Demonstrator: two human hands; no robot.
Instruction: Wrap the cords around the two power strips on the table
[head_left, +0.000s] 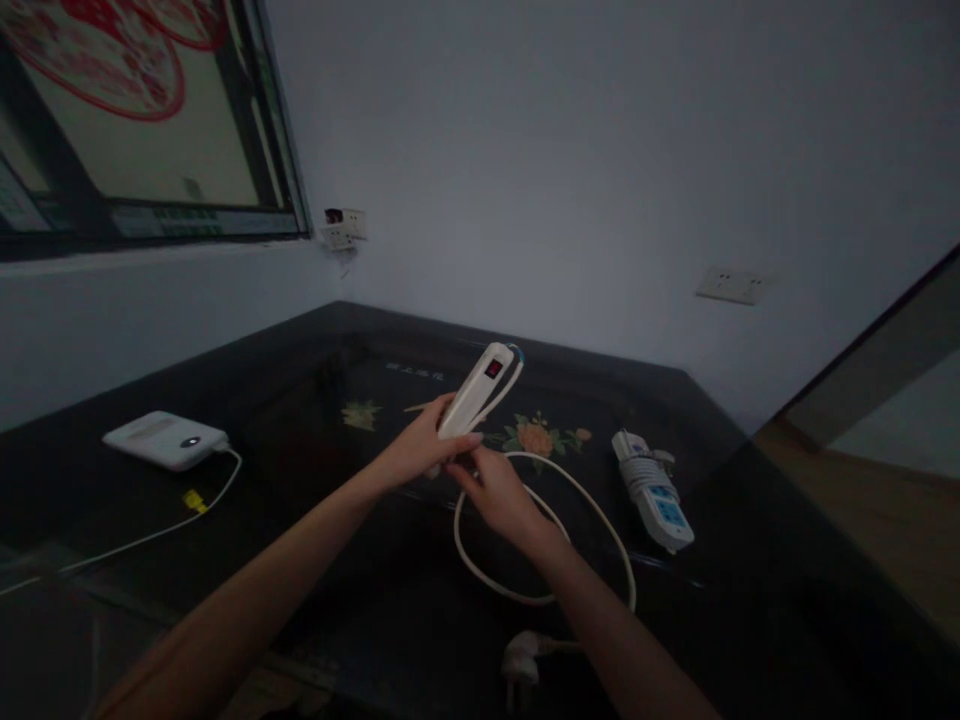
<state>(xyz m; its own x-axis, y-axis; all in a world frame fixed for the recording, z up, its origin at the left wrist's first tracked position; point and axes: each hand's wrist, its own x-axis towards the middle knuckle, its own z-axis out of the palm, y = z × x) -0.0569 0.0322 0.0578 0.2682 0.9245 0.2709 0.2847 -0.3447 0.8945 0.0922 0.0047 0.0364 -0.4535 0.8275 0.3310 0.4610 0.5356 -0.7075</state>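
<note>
Power strip: held tilted above black table | casing grasped by left hand; right hand curled at lower end, exact grip cannot be told | judged light, rigid, smooth; cord springy | best held mid-casing, cord unstrained

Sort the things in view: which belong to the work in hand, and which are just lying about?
Work in hand:
red-switched power strip, held by the left hand, right hand at its lower end
plug

Apparently just lying about:
cord-wrapped power strip
white device
</note>
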